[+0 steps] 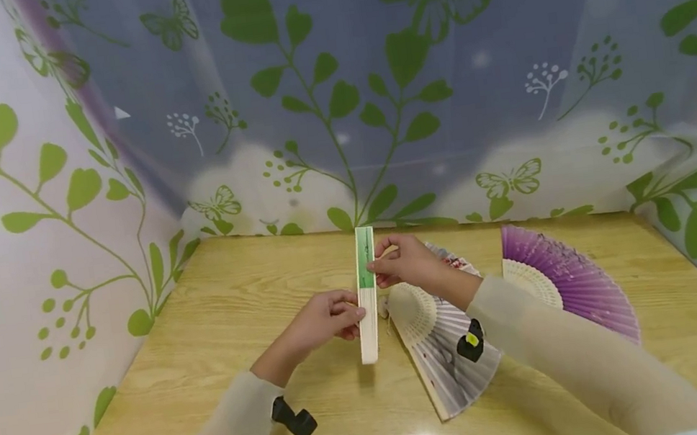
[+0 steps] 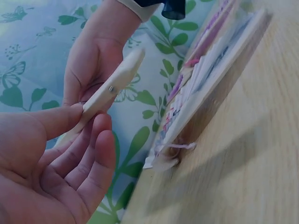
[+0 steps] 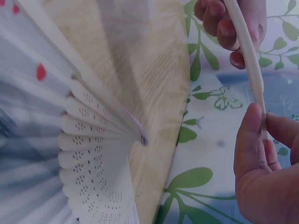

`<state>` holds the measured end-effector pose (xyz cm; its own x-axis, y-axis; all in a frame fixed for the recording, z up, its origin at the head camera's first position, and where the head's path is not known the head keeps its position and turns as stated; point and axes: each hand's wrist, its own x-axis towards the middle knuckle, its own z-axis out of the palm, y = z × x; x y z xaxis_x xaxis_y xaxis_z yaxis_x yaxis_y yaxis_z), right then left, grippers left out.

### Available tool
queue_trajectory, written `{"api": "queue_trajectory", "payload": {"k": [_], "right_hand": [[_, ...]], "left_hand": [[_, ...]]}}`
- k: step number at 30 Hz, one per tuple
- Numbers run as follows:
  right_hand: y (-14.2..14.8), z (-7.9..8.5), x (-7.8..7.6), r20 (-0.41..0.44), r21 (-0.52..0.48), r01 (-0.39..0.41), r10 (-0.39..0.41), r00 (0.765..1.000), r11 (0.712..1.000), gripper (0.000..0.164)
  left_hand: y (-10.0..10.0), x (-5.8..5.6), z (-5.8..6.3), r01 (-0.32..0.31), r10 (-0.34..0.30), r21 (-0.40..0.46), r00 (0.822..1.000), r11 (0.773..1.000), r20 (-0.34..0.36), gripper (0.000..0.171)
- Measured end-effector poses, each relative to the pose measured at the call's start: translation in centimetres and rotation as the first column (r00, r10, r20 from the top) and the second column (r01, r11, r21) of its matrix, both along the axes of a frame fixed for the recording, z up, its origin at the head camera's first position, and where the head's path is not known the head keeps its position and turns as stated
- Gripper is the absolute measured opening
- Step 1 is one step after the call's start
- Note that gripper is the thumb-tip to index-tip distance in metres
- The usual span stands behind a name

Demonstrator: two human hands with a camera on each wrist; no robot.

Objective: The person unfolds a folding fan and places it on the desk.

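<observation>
Both hands hold a folded hand fan (image 1: 364,266) upright above the table; its frame is pale and a green section shows near its top. Thumb and fingers of my left hand (image 1: 325,318) pinch the lower part. My right hand (image 1: 409,261) pinches the upper part from the right. In the left wrist view, the folded fan (image 2: 124,70) shows a small metal rivet near its rounded end, with the left hand (image 2: 60,158) gripping below that. The right wrist view shows the right hand (image 3: 266,172) pinching the fan's thin end (image 3: 254,84).
A spread grey-and-white fan (image 1: 463,356) with pierced pale ribs lies beneath the right forearm. Farther right lies a spread purple fan (image 1: 585,283). The wooden table (image 1: 264,271) meets a leaf-and-butterfly patterned cloth (image 1: 376,120) behind and at both sides.
</observation>
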<state>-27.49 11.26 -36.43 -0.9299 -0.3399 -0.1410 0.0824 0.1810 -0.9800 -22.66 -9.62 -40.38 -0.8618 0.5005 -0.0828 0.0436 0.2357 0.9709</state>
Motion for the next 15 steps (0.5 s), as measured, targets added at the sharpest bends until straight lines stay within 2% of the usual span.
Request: {"api": "queue_trajectory", "payload": {"k": [7, 15], "right_hand": [[0.9, -0.4, 1.7, -0.026, 0.011, -0.060, 0.060, 0.998, 0.998, 0.021], [1.7, -0.7, 2.6, -0.023, -0.024, -0.071, 0.070, 0.997, 0.997, 0.023]], "left_hand": [[0.6, 1.0, -0.4, 0.059, -0.060, 0.040, 0.998, 0.997, 0.017, 0.020], [0.9, 1.5, -0.5, 0.050, -0.052, 0.063, 0.998, 0.997, 0.034, 0.019]]}}
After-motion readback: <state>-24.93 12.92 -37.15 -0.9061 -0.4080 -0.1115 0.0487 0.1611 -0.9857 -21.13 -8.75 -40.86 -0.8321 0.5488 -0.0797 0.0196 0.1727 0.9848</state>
